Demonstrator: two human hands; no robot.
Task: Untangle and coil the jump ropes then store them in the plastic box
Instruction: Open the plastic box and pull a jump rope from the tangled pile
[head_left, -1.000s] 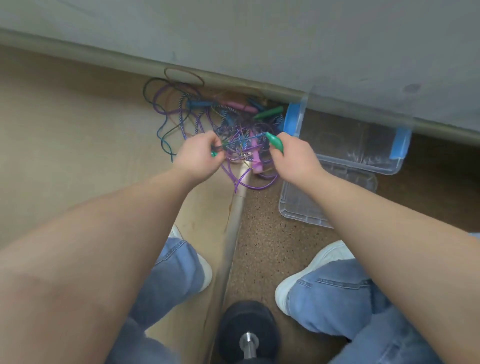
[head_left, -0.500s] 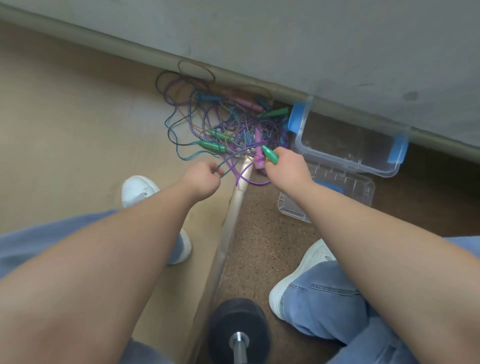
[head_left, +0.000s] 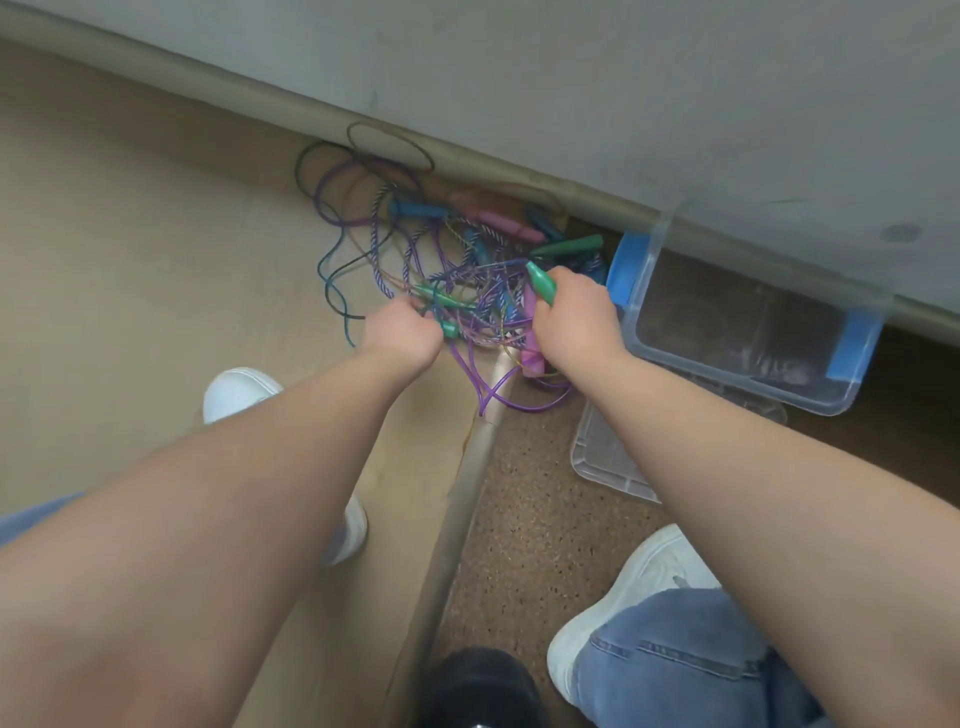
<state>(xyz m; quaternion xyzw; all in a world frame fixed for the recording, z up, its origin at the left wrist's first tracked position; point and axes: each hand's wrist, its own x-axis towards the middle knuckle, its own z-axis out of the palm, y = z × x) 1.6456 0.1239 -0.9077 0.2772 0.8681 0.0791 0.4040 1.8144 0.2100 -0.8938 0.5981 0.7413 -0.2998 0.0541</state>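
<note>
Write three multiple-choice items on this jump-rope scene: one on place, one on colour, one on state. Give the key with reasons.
1. Where does the plastic box stand?
A. right of the rope tangle, by the wall
B. left of the tangle
C. on the person's lap

2. What colour is the handle in the right hand?
A. pink
B. green
C. black

3. What is inside the box?
A. coiled ropes
B. shoes
C. no ropes

Key: 1 A, the box sits against the wall beyond the right hand. 2 B, a green tip sticks out of the grip. 3 C, its bottom shows bare through the clear walls.

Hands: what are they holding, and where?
Right hand grips a green handle by its lower end. Left hand grips another green handle in the tangle; exact spot hidden.
</note>
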